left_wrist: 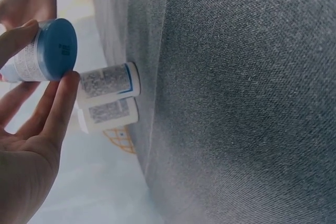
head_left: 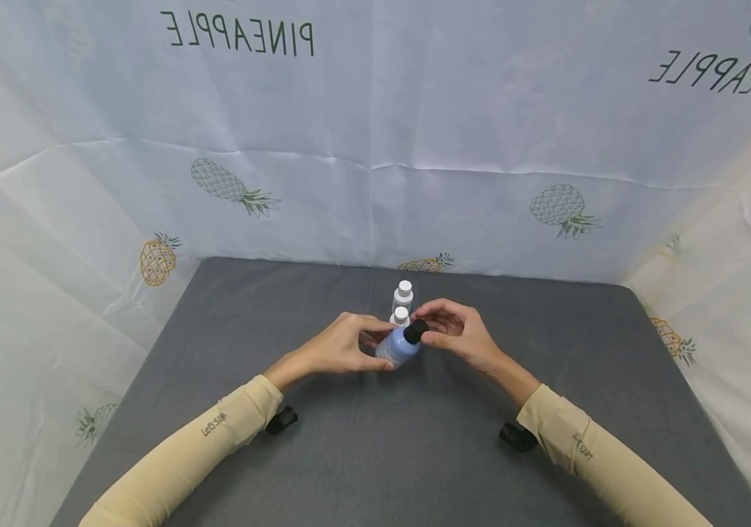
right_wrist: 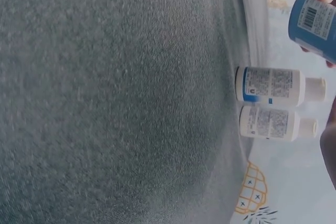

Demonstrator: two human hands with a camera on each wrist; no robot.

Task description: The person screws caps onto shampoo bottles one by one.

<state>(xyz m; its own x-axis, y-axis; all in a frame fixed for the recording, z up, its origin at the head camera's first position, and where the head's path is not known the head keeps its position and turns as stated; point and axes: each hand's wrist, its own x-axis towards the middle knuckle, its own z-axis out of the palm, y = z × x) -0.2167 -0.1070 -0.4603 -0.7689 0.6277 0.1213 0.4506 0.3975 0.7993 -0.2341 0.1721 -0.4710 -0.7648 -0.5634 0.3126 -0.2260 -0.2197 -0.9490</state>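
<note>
A blue bottle [head_left: 397, 347] with a black cap [head_left: 416, 331] is tilted, cap toward the right, held above the table. My left hand [head_left: 348, 344] grips its body, thumb on the near side and fingers on the far side. The left wrist view shows the blue base of the bottle [left_wrist: 59, 50] between thumb and fingertips. At the cap, my right hand [head_left: 460, 333] has its thumb against the near edge and its curved fingers beyond it. In the right wrist view a barcode label shows on the bottle [right_wrist: 315, 22].
Two white-capped bottles stand close together behind the blue one: a nearer bottle [right_wrist: 270, 86] with a blue band and a farther bottle [right_wrist: 269, 123]. The grey cloth-covered table [head_left: 375, 454] meets a pineapple-print curtain [head_left: 375, 146] at its back edge.
</note>
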